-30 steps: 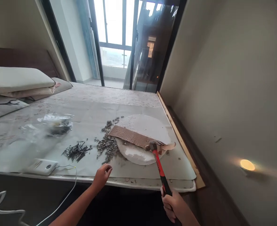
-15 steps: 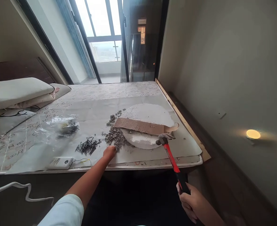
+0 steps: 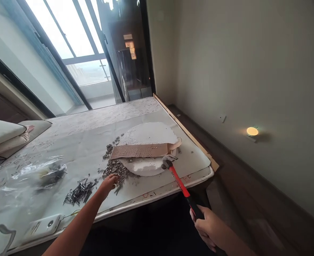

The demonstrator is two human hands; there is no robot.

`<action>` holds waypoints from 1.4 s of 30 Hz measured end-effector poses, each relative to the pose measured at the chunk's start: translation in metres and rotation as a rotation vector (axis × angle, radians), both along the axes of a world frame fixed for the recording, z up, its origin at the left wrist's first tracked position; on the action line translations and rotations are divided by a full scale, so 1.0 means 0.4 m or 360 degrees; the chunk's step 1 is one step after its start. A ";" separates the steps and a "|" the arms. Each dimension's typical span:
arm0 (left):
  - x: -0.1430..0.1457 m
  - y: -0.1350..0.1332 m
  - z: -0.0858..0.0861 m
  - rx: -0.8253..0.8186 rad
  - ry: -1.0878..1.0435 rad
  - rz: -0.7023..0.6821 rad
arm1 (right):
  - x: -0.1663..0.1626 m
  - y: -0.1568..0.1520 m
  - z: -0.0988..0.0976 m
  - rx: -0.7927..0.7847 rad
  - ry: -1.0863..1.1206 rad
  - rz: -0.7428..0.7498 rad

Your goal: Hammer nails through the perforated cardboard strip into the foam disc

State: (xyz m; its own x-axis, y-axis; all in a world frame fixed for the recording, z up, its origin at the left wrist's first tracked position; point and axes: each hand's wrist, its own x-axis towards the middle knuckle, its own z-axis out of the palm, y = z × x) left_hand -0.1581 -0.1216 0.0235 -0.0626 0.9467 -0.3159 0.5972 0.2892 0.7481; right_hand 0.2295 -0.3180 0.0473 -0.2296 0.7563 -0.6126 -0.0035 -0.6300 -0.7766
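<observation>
My right hand [image 3: 206, 227] is wrapped round the black grip of a claw hammer [image 3: 179, 181] with a red shaft. The hammer's head is over the near right edge of a white round slab [image 3: 146, 167], close to a brown perforated strip [image 3: 141, 150] lying across it. My left hand [image 3: 110, 182] is at the near side of a heap of small grey pieces [image 3: 116, 167], fingers curled; what they hold, if anything, is hidden. A few thin nails [image 3: 118, 189] lie just beside it. Left of that hand is a pile of dark nails [image 3: 80, 191].
A clear plastic bag [image 3: 42, 172] with dark contents lies at the left. A white box-shaped device [image 3: 43, 225] with a thin cable sits at the near edge of the sheet-covered mattress [image 3: 90, 142]. Pillows [image 3: 2, 138] are stacked far left. A wall with a lit lamp [image 3: 252, 131] stands at the right.
The view has swung to the right and tilted. My left hand's fingers have come into clearer sight at the grey heap. The hammer stays in my right hand by the slab.
</observation>
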 end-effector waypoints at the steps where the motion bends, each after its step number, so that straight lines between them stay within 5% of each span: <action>1: 0.021 0.001 0.020 -0.0064 -0.0221 0.0046 | 0.002 0.003 0.000 -0.0011 0.0008 -0.0018; 8: 0.218 0.046 0.122 -0.0309 -0.1284 0.0012 | 0.026 0.012 -0.019 -0.0069 0.0033 0.0009; 15: 0.365 0.156 0.124 -0.0623 -0.1678 0.0124 | 0.063 0.007 -0.040 -0.0134 0.0047 -0.0151; 18: 0.402 0.205 0.125 -0.0518 -0.1387 0.0101 | 0.091 0.011 -0.034 -0.0099 0.0129 -0.0148; 24: 0.469 0.304 0.130 0.0024 -0.0295 -0.0246 | 0.129 0.028 -0.038 -0.0111 0.0111 -0.0164; 29: 0.525 0.367 0.086 0.0260 0.0077 -0.0420 | 0.137 0.041 -0.048 -0.0180 0.0054 -0.0234; 34: 0.550 0.388 0.044 0.0460 0.0560 -0.0555 | 0.140 0.054 -0.052 -0.0200 -0.0012 -0.0297; 38: 0.557 0.380 0.050 0.0726 0.1079 -0.0760 | 0.146 0.062 -0.046 -0.0200 -0.0031 -0.0272; 42: 0.562 0.380 0.055 0.0714 0.1239 -0.0776 | 0.154 0.064 -0.031 -0.0219 -0.0017 -0.0237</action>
